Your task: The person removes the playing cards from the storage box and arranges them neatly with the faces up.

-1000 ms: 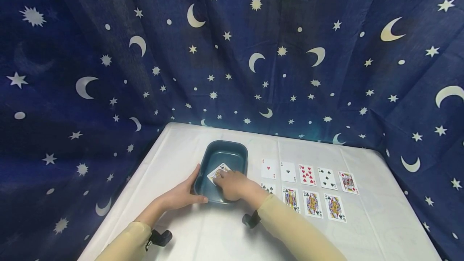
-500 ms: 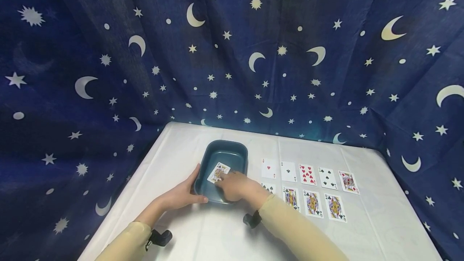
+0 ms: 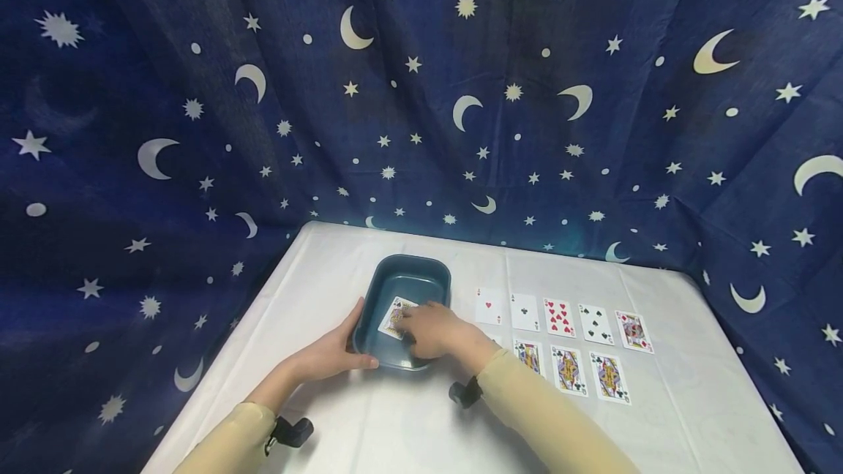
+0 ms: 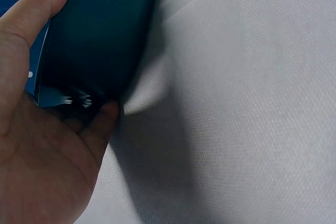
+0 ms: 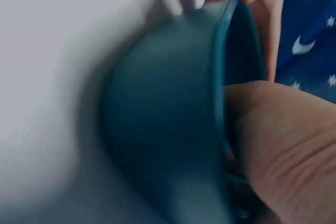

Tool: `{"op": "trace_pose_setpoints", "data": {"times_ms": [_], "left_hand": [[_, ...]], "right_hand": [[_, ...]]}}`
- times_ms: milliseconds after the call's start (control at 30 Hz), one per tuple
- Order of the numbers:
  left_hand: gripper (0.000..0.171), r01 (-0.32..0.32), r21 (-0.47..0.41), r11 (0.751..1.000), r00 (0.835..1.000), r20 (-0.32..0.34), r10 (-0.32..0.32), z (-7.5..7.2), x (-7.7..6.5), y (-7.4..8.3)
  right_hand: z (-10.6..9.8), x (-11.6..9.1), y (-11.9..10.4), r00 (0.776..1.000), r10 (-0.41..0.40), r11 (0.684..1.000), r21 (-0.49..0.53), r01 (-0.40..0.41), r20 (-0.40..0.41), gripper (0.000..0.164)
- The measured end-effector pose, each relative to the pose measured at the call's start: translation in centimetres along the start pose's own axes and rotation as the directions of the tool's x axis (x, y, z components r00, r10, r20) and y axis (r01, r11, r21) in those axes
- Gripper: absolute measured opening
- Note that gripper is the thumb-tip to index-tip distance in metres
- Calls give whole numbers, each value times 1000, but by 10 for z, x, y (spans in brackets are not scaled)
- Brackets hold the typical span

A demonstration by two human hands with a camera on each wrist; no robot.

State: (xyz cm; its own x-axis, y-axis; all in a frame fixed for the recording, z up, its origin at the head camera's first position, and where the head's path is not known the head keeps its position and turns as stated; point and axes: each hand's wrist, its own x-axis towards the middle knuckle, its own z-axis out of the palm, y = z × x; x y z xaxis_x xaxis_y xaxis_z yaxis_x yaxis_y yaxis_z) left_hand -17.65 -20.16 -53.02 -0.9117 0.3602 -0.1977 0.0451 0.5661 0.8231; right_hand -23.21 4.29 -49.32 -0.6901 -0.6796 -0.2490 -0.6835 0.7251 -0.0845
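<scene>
A blue-green tub (image 3: 411, 263) stands on the white cloth, left of the laid-out cards. My left hand (image 3: 332, 350) grips its near left corner, thumb at the front and fingers along the side; in the left wrist view, the hand (image 4: 47, 145) spans the tub wall (image 4: 105, 30). Inside the tub lies a face-up playing card (image 3: 393, 317), a black-suited court card. The right hand (image 3: 435, 331) reaches over the right wall with its fingertips at the card's right edge; I cannot tell whether they pinch it. The tub wall (image 5: 163, 108) hides those fingertips in the right wrist view.
Two rows of face-up playing cards lie right of the tub, among them a ten of hearts (image 3: 558, 318) and a queen of clubs (image 3: 610, 377). The right forearm (image 3: 546, 412) covers part of the lower row. A star-and-moon curtain (image 3: 421, 93) hangs behind the table.
In the tub, the card has turned and shifted slightly under the right hand's fingers. The right hand has drawn a little to the right, covering the leftmost lower-row card. The left hand stays put.
</scene>
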Motion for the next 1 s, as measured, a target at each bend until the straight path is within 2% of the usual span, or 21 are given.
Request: {"op": "trace_pose_setpoints", "data": {"times_ms": [100, 167, 300, 467, 600, 1000], "left_hand": [[125, -1, -5, 1000, 1000, -1, 1, 0, 0, 0], [125, -5, -4, 1000, 1000, -1, 5, 0, 0, 0], [124, -9, -3, 1000, 1000, -1, 9, 0, 1, -1], [124, -8, -10, 1000, 1000, 0, 8, 1, 2, -1], [124, -2, -10, 1000, 1000, -1, 2, 1, 2, -1], [123, -5, -5, 1000, 1000, -2, 5, 0, 1, -2]], "right_hand": [[4, 7, 7, 991, 75, 997, 23, -73, -109, 74], [6, 12, 10, 981, 126, 992, 46, -120, -150, 85], [9, 22, 10, 969, 192, 981, 66, -183, -157, 97], [12, 29, 10, 958, 241, 971, 32, -239, -155, 99], [10, 31, 9, 958, 249, 968, 24, -248, -140, 98], [7, 39, 11, 948, 285, 956, 113, -270, -139, 95]]}}
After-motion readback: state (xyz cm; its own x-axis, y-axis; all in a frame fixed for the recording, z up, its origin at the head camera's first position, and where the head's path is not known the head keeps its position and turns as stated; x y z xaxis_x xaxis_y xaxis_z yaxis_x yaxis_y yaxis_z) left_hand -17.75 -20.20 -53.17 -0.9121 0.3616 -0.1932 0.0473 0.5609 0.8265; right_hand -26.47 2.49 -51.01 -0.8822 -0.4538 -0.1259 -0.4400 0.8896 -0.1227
